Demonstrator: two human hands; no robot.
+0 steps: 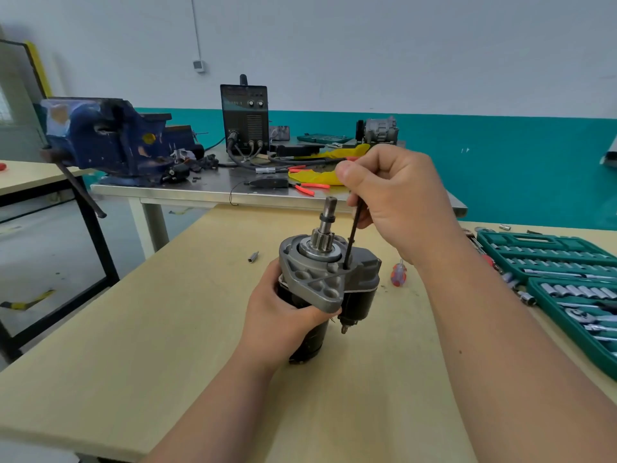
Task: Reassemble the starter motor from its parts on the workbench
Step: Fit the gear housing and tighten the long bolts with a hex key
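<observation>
The starter motor [329,279] stands upright on the workbench [167,345], its pinion shaft pointing up and its grey aluminium nose housing on top of the black body. My left hand [283,315] grips the black body from the left, just under the housing flange. My right hand [397,198] is above and to the right, fingers closed on a thin black hex key [352,235]. The key slants down, and its tip sits in a hole on the housing beside the solenoid. The key's upper end is hidden in my fist.
A red-handled screwdriver [398,274] lies right of the motor. An open green socket set [567,285] fills the right edge. A small bit [252,257] lies to the left. Behind stand a steel table [213,190], a blue vise [107,138] and a welder [244,118].
</observation>
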